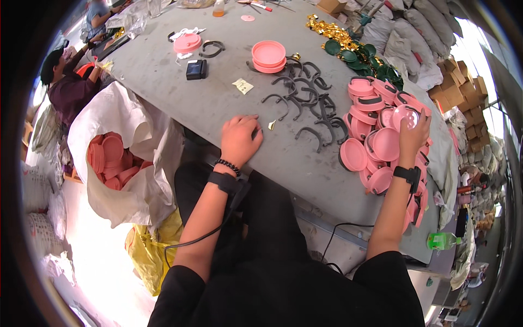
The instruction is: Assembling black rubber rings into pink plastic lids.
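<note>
My left hand (239,139) lies on the grey table near its front edge, palm down with the fingers stretched out and nothing in it. At the right, my right hand (416,135) has its thumb and fingers around a round pink lid (404,115) on top of a heap of similar lids. Several lids in the heap (354,155) have a dark grey band or handle. Loose dark grey curved handles (310,132) lie spread between my hands. Two stacked pink lids (268,53) sit beyond them, touching the handles.
A white sack (131,204) of pink parts stands left of the table, above a yellow bag (155,256). Small black box (196,70), dark green discs (357,57) and gold pieces (329,34) lie farther back. A green bottle (442,241) is at the right edge. Another person (73,87) sits far left.
</note>
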The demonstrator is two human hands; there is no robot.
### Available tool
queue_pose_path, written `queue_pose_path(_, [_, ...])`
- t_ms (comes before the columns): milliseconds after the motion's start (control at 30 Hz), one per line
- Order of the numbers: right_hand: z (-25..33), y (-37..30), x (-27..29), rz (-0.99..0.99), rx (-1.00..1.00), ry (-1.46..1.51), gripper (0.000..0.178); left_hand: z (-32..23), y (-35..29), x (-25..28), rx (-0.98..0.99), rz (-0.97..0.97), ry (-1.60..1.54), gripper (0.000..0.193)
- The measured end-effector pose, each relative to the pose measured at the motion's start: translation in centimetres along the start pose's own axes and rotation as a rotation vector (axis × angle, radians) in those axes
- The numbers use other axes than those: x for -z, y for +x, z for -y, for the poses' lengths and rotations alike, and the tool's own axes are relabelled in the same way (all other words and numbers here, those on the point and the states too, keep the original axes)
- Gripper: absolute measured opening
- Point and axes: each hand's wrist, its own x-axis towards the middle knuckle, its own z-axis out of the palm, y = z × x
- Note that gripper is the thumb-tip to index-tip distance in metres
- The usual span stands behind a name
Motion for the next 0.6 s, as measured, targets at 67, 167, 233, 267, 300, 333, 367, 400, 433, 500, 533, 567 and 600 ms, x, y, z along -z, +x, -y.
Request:
queue_pose_path(67, [3.2,-1.1,-0.2,-0.014,0.095,0.062,0.062,0.1,-0.2,0.3,0.0,-0.006,0.03,0.009])
queue_pose_path(167, [10.0,-3.9,-1.8,0.541,0.159,0.776,0.051,-0.2,-0.1,0.5,-0.021,-0.024,0.045,0.009])
queue_pose_path(233, [13.5,-6.5,-4.4,0.599,0.364,0.747,0.045,-0.2,0.0,0.3,-0.02,-0.017,0.045,0.009])
queue_pose_path(267, [14.4,-7.5,-6.5,0.535,0.526,0.711,0.042,-0.3,0.1,0.0,-0.034,-0.018,0.032,0.009])
queue_pose_path(300, [15.4,-7.9,-7.8,0.544,0.529,0.725,0.042,-0.3,0.2,-0.1,-0.044,-0.023,0.038,0.008])
queue_pose_path(333, [16.5,-8.3,-8.8,0.614,0.496,0.556,0.038,-0.3,0.2,-0.2,-0.032,-0.021,0.052,0.008])
queue_pose_path(367, [17.2,-8.7,-9.5,0.678,0.462,0.383,0.034,-0.3,0.1,-0.3,-0.031,-0.022,0.035,0.008])
queue_pose_path(400, [18.0,-8.8,-9.5,0.686,0.472,0.398,0.034,-0.2,0.1,-0.2,-0.029,-0.025,0.021,0.008])
queue_pose_path(433, [18.5,-8.5,-9.3,0.677,0.453,0.331,0.03,-0.1,0.0,-0.1,-0.024,-0.012,0.019,0.008])
queue_pose_path(500, [19.3,-8.6,-8.8,0.411,0.5,0.322,0.022,-0.1,-0.2,0.0,-0.015,-0.017,0.029,0.008])
queue_pose_path(533, [19.8,-8.5,-8.6,0.417,0.506,0.331,0.022,-0.1,-0.3,0.0,-0.018,-0.019,0.028,0.009])
queue_pose_path(567, [20.2,-8.0,-8.4,0.389,0.453,0.428,0.021,-0.1,-0.3,0.0,-0.015,-0.019,0.043,0.009])
queue_pose_path(600, [20.5,-7.6,-8.1,0.36,0.395,0.517,0.02,-0.2,-0.2,-0.1,-0.01,-0.016,0.043,0.009])
